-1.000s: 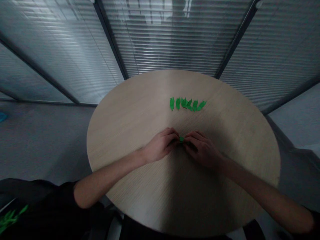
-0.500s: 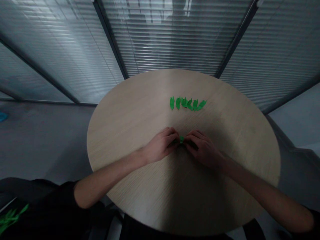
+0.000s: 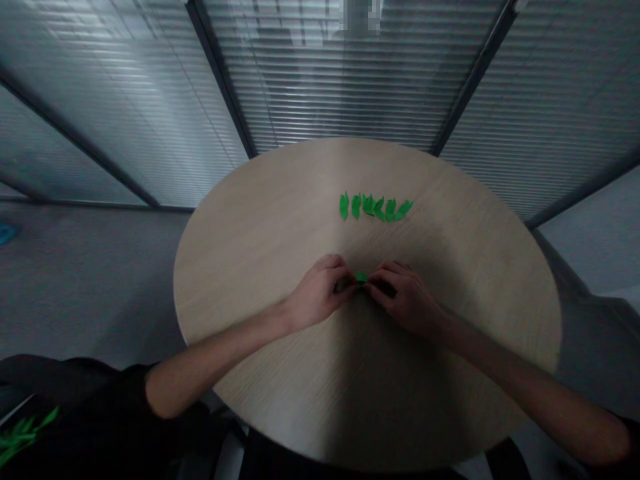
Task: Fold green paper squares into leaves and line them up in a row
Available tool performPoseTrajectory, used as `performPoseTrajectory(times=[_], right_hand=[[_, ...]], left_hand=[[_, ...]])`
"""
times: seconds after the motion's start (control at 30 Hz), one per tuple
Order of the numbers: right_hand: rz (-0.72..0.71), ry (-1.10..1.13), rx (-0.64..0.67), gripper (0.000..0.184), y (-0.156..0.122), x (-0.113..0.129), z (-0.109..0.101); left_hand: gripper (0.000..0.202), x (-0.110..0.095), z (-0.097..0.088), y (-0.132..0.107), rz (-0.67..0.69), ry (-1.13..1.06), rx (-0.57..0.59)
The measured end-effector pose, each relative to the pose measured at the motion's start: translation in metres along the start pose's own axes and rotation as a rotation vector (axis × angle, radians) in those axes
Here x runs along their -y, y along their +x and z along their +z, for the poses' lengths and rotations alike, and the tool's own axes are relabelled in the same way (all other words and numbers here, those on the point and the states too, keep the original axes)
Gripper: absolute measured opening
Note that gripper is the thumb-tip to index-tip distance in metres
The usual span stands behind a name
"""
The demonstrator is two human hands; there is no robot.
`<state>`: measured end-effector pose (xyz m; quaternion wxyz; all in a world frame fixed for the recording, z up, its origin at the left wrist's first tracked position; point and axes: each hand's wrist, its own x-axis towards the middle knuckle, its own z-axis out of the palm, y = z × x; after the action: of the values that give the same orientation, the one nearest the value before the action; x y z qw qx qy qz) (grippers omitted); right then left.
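My left hand (image 3: pixel 320 293) and my right hand (image 3: pixel 405 299) meet at the middle of a round wooden table (image 3: pixel 260 227). Both are pinched on a small green paper piece (image 3: pixel 361 277), of which only a sliver shows between the fingertips. Beyond the hands, several folded green paper pieces (image 3: pixel 375 207) lie side by side in a short row on the table top.
Glass walls with closed blinds (image 3: pixel 320 73) stand behind the table. Dark frame posts (image 3: pixel 220 80) run down to the table's far edge. More green paper strips (image 3: pixel 23 433) lie at the bottom left, near my dark clothing. Grey floor lies around the table.
My hands have stayed in the same spot. The fingers have shifted slightly on the green piece, and a little more of it shows between them.
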<state>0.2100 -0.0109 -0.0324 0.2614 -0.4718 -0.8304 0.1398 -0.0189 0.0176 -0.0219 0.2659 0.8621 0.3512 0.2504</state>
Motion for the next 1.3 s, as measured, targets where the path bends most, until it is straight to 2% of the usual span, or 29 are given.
performPoseTrajectory(times=[0.4,0.87,1.3], right_hand=[[0.038,-0.027,-0.01,0.011,-0.0008,0.0013,0.0058],[0.142,0.074,-0.024,0.006,0.0009,0.0049,0.0069],[0.232,0.096,-0.018,0.009,0.0061,0.0085,0.0061]], left_hand=[[0.015,-0.0053,0.0005,0.0054,-0.153,-0.033,0.022],[0.014,-0.0032,0.0036,0.0028,-0.199,-0.113,0.011],[0.013,-0.0077,0.0067,0.003,-0.226,-0.065,0.007]])
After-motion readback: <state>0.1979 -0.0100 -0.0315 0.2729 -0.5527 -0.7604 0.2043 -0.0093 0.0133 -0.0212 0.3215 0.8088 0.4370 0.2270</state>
